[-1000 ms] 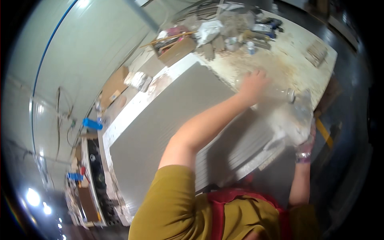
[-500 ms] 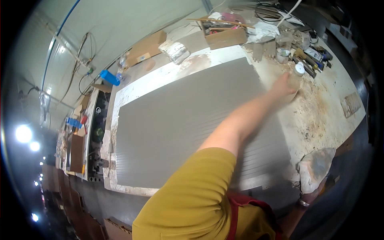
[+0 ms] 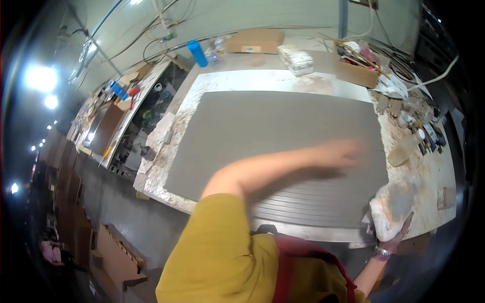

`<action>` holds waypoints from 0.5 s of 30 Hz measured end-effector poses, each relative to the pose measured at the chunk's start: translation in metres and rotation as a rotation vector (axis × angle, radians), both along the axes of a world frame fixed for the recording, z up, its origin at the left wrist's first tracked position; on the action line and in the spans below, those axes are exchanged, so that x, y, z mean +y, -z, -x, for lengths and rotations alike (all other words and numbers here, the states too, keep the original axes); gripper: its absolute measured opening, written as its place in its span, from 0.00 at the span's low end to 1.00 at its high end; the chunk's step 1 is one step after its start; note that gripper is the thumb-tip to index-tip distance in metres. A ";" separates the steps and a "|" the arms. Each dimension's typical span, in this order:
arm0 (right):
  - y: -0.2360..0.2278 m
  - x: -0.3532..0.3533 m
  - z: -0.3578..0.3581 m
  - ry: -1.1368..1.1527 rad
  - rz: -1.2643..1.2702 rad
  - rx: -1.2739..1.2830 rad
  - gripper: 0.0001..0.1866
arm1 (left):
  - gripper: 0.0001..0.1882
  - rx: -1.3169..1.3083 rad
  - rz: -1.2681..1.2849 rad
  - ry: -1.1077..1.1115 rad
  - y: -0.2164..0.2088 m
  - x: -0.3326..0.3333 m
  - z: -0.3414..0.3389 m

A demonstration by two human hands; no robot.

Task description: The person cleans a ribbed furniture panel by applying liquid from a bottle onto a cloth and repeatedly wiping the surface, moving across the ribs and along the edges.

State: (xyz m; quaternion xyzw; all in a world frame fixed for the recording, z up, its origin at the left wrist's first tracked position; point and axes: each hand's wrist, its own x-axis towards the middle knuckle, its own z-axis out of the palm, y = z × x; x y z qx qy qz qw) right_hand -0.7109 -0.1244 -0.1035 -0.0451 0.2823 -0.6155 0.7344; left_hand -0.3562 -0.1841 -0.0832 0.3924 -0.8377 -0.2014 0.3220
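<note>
The left arm reaches up out of a mustard sleeve [image 3: 207, 247], bends sharply at the elbow, and sends its forearm rightward, nearly level, across the grey sheet [image 3: 273, 121] that lies flat on the worktable [image 3: 432, 217]. At its end the left hand [image 3: 343, 154] is over the right part of the sheet, smeared by motion, so I cannot tell whether its fingers are spread or drawn together, nor whether it touches the surface; a shadow falls just below the forearm. The right arm comes up from the lower edge, forearm slanting up and to the right with a band [image 3: 383, 252] at the wrist. The right hand [image 3: 400, 240] grips a white bundle [image 3: 388, 214] from below and from the right, a finger lying along its side and the rest mostly hidden; the bundle sits at the sheet's near right corner. Beyond it, a cloudy bottle [image 3: 402, 152] with a white cap lies by the sheet's right edge. Faint parallel lines run along the sheet's near part.
</note>
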 end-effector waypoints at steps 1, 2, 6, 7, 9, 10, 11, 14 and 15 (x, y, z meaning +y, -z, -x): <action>-0.001 -0.003 -0.026 -0.029 0.107 0.080 0.35 | 0.18 0.013 -0.045 -0.032 -0.008 0.026 -0.041; -0.002 -0.009 -0.053 -0.035 0.109 0.085 0.35 | 0.16 -0.048 0.040 -0.132 -0.007 0.049 -0.084; -0.019 -0.026 -0.153 -0.255 0.342 0.082 0.34 | 0.11 0.284 -0.063 -0.727 -0.009 0.131 -0.256; -0.019 -0.033 -0.176 -0.186 0.335 0.138 0.33 | 0.12 0.305 -0.036 -0.852 -0.017 0.157 -0.295; -0.020 -0.049 -0.217 -0.064 0.346 0.277 0.33 | 0.13 0.405 -0.112 -1.057 -0.025 0.204 -0.368; -0.018 -0.057 -0.240 -0.034 0.352 0.348 0.32 | 0.13 0.491 -0.120 -1.114 -0.019 0.229 -0.410; -0.016 -0.070 -0.255 -0.020 0.384 0.388 0.31 | 0.13 0.498 -0.104 -1.138 -0.004 0.244 -0.450; -0.016 -0.099 -0.302 -0.056 0.466 0.544 0.30 | 0.14 0.602 -0.101 -1.215 0.019 0.259 -0.516; -0.003 -0.120 -0.306 -0.070 0.477 0.642 0.28 | 0.16 0.628 -0.155 -1.208 0.025 0.255 -0.533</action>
